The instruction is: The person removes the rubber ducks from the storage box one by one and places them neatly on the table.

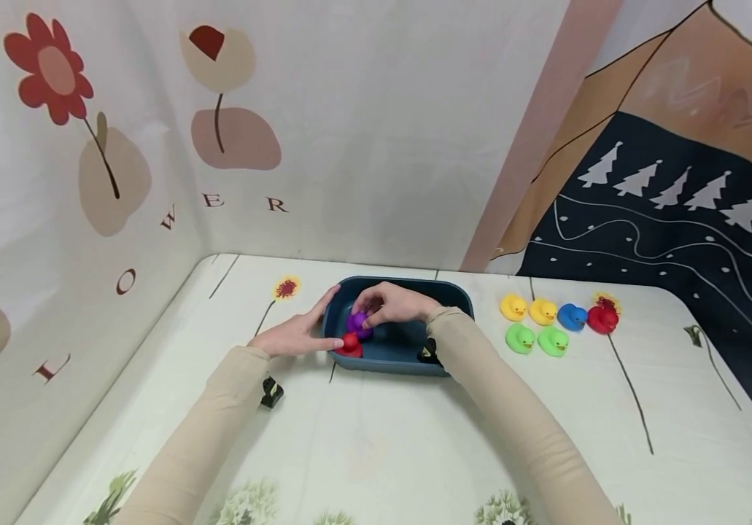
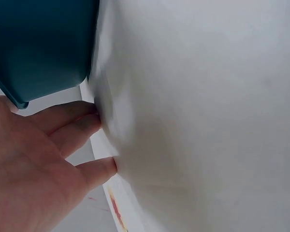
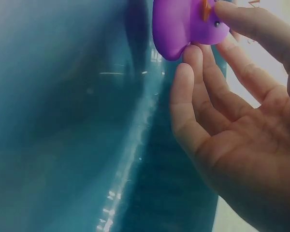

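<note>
A dark blue plastic bin (image 1: 395, 364) stands on the cloth-covered table. Inside it, my right hand (image 1: 397, 302) pinches a purple rubber duck (image 1: 360, 327) between thumb and fingertips; the right wrist view also shows this duck (image 3: 176, 26), with its orange beak turned toward the hand (image 3: 246, 130). A red rubber duck (image 1: 350, 345) sits beside it in the bin's near left corner. At the bin's left end lies my left hand (image 1: 295, 334), thumb reaching over the rim by the red duck. In the left wrist view, several fingers of this hand (image 2: 43, 159) extend outside the bin wall (image 2: 43, 53).
Right of the bin, several ducks stand in two rows: two yellow ducks (image 1: 513, 308), a blue duck (image 1: 572, 317) and a red duck (image 1: 603, 319) behind two green ducks (image 1: 553, 340). Printed cloth walls (image 1: 376, 146) rise behind the table.
</note>
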### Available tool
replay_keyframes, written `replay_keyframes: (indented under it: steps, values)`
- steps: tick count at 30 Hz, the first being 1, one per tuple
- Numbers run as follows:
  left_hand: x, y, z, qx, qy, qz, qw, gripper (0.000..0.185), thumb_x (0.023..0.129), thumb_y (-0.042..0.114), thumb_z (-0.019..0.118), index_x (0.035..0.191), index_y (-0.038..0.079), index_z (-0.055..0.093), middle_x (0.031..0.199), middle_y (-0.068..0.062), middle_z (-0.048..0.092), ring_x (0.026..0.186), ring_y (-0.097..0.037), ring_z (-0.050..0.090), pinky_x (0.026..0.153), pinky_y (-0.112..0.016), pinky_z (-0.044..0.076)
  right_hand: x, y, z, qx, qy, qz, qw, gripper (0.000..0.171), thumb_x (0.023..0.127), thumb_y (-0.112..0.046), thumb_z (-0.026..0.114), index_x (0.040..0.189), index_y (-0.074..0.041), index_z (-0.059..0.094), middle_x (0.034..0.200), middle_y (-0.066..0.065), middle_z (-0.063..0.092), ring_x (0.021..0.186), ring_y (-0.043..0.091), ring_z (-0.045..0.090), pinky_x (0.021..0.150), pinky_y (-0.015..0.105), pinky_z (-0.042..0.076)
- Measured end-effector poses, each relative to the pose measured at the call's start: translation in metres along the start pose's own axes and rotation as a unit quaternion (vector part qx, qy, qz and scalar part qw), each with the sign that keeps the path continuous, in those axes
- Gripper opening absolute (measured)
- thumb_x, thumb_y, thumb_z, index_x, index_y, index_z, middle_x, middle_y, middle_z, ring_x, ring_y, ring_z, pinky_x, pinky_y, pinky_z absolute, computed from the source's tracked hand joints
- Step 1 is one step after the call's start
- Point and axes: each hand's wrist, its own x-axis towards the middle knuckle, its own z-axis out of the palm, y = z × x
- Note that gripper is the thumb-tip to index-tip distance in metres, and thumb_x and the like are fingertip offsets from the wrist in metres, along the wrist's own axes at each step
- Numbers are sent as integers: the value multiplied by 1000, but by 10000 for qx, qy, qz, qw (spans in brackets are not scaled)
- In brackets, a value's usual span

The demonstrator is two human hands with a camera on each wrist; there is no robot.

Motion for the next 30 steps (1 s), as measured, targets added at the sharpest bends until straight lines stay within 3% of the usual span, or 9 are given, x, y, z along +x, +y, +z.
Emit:
replay_keyframes:
  steps: [11,30]
  values:
    - [1,-3,1,-29,-2,46,10000,100,87,54,64,154,39,-9,157,-19,18,130,-44,38,99,-60,34,-9,-11,-9,-73,218,-210,9995,25,88,-3,68,113,-1,67,102,7,63,90,22,56,79,28,51]
    - [0,-1,0,-189,-60,73,9998,99,88,51,65,154,38,-7,159,-15,11,140,-44,21,104,-66,24,-27,-29,-28,165,503,-374,9979,28,88,-7,69,115,-1,67,102,8,65,88,24,56,77,31,51]
